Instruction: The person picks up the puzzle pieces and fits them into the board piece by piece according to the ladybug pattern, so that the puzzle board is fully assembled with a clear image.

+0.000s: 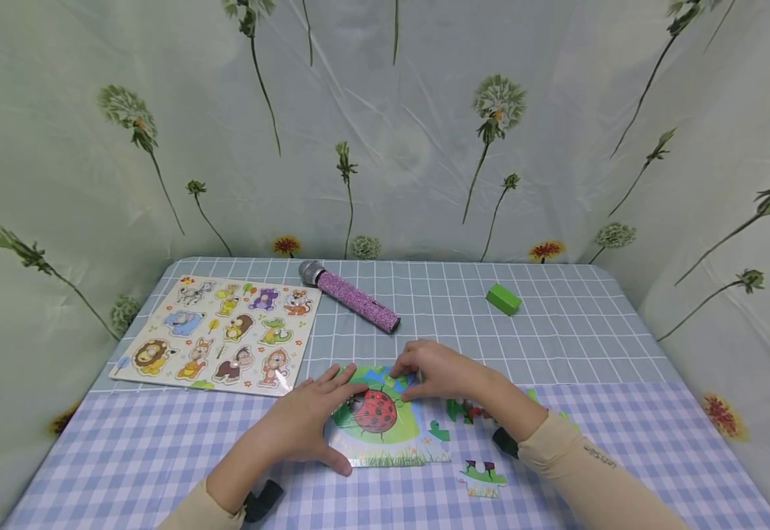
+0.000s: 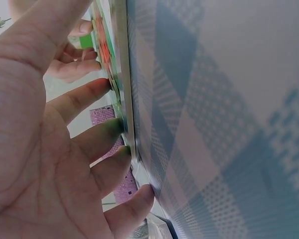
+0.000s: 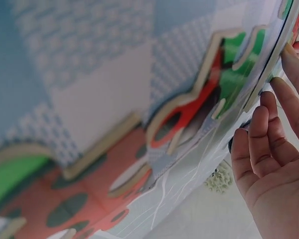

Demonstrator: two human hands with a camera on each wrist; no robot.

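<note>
A ladybug jigsaw puzzle (image 1: 375, 412) lies on the checked cloth between the two hands. My left hand (image 1: 308, 416) rests along its left side, fingers spread over the picture and thumb by the front edge. In the left wrist view the fingertips (image 2: 120, 124) touch the board. My right hand (image 1: 439, 370) is over the upper right corner, thumb and forefinger apart with their tips at the puzzle surface; its other fingers bend loosely. One loose puzzle piece (image 1: 439, 432) lies by the right side, another loose piece (image 1: 483, 480) nearer the front.
More loose puzzle pieces (image 1: 467, 410) lie partly under the right forearm. An animal puzzle board (image 1: 216, 338) is at the back left. A glittery pink microphone (image 1: 358, 298) lies behind the ladybug puzzle, and a green block (image 1: 503, 299) sits at the back right. A flowered curtain (image 1: 411, 147) surrounds the table.
</note>
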